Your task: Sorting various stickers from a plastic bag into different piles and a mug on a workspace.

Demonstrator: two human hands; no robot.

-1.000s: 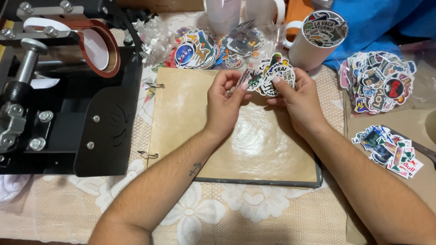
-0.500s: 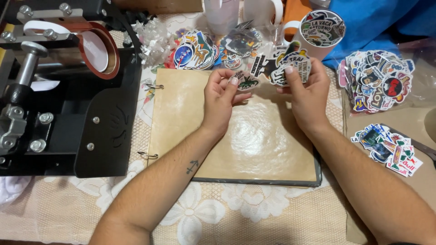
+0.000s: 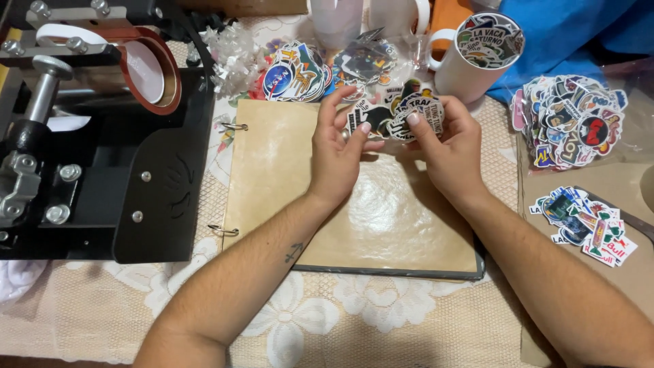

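Since half a second ago both hands have drawn back together: the small fan of stickers [image 3: 398, 112], then spread apart between them, is again one overlapping bunch above the far edge of the tan ring-bound board [image 3: 327, 184]. Left hand [image 3: 337, 146] pinches the bunch's left side between thumb and curled fingers, index finger raised behind it; right hand [image 3: 446, 146] grips the right side, thumb on the front sticker, fingers folded behind. Both forearms reach in from the near edge of the lace tablecloth [image 3: 286, 320]. A white mug [image 3: 477, 58] at the far edge has stickers heaped in its mouth. Loose sticker piles lie along the far edge [image 3: 300, 71] and toward the right edge [image 3: 569, 123], with a smaller pile [image 3: 586, 225] nearer. A black mug press [image 3: 95, 143] fills the left side.
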